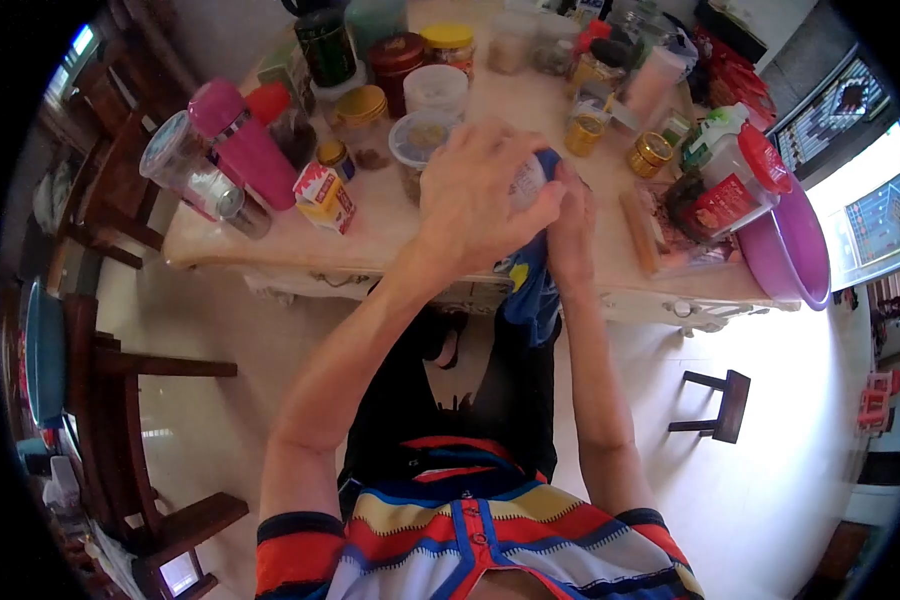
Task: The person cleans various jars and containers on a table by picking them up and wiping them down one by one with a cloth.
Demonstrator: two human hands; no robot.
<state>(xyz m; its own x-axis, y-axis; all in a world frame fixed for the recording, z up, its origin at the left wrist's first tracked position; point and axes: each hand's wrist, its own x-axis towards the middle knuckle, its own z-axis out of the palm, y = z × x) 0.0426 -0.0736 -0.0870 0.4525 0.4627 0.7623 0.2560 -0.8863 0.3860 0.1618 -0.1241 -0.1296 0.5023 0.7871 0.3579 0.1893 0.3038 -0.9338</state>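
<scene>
Over the front edge of the marble-look table [370, 240], my left hand [480, 195] curves over a rounded, pale-lidded container [526, 184]. My right hand [572, 230] wraps its right side, together with a blue cloth [535, 300] that hangs down past the table edge and has a yellow patch. Much of the container is hidden by my fingers. Just left of my left hand stands a clear tub with a white-rimmed lid [417, 138].
On the left stand a pink thermos [245, 145], a clear jar [185, 165] and a red-and-yellow carton [324, 200]. Several jars line the back. A red-lidded jar [720, 200] and purple basin [790, 245] are on the right. A stool [732, 405] stands on the floor.
</scene>
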